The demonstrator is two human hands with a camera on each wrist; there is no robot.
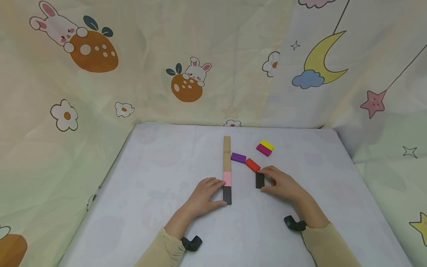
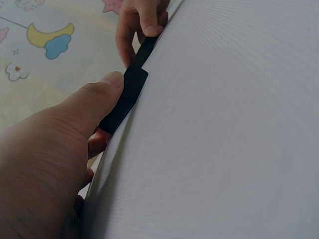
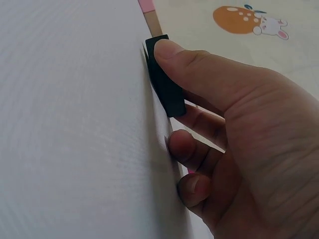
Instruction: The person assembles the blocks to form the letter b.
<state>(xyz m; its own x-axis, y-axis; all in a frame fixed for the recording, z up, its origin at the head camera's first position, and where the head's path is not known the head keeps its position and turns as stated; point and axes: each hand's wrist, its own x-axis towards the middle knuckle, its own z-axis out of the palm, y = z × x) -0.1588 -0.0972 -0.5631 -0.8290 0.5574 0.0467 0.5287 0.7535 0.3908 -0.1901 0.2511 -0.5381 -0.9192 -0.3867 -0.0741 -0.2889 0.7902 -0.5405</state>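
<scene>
In the head view, a straight row on the white table runs from two tan blocks [image 1: 227, 144] through a pink block [image 1: 227, 178] to a black block [image 1: 227, 195] at the near end. My left hand [image 1: 207, 196] holds that black block from the left, thumb at its near end and fingertips beside the pink block. To the right, my right hand [image 1: 280, 182] pinches a second black block [image 1: 260, 180] between thumb and forefinger. This one stands just below a red block [image 1: 252, 165], which slants down from a purple block [image 1: 238, 158] beside the row.
A yellow block [image 1: 267, 144] and a magenta block [image 1: 264, 150] lie side by side at the back right. Printed cloth [image 1: 233, 92] hangs behind the table [image 1: 150, 148] and along its sides. Black wrist cameras [image 1: 192, 243] sit at both cuffs.
</scene>
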